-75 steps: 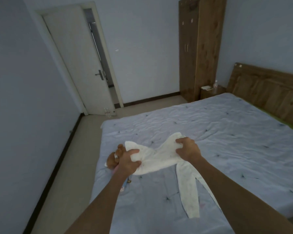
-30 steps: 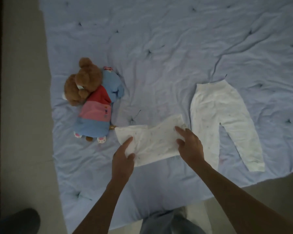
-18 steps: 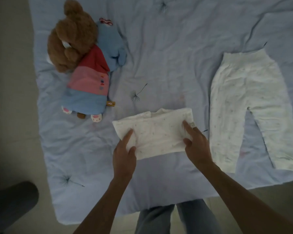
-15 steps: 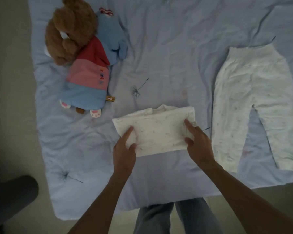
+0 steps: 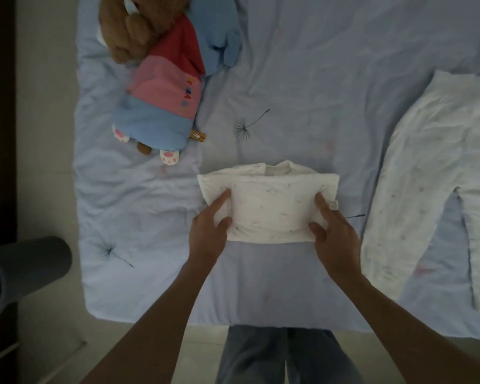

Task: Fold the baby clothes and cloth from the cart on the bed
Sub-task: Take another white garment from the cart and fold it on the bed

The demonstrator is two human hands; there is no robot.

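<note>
1. Light-blue quilt with dandelion print covers the bed [image 5: 302, 65], which fills most of the view. Its near edge runs along 6 o'clock and the sheet is wrinkled.
2. White baby pants [image 5: 427, 189] lie flat on the bed at 3 o'clock, with the waistband toward 12 and the legs toward 6. They are just beside the right hand but not touching the folded top.
3. Plush toy [image 5: 164, 92] lies on its side at 11 o'clock. It has a brown furry head and a body in red, pink and blue bands. It is well apart from the folded top.
4. Folded baby top [image 5: 272, 200], white with small specks, sits on the bed at centre as a compact rectangle, collar edge toward 12.
5. Person's jeans [image 5: 277, 356] are at 6 o'clock, against the bed edge.
6. Dark grey cylinder [image 5: 25, 270] lies at 8 o'clock, off the bed over the floor. Cannot tell what it is.
7. Left hand [image 5: 208, 234] is at the top's 9 o'clock side. Its fingers [image 5: 222, 199] pinch that edge, index and thumb on the cloth.
8. Right hand [image 5: 333, 234] is at the top's 3 o'clock side. Its fingers [image 5: 322, 204] grip that edge the same way, and the remaining fingers are hidden.
</note>
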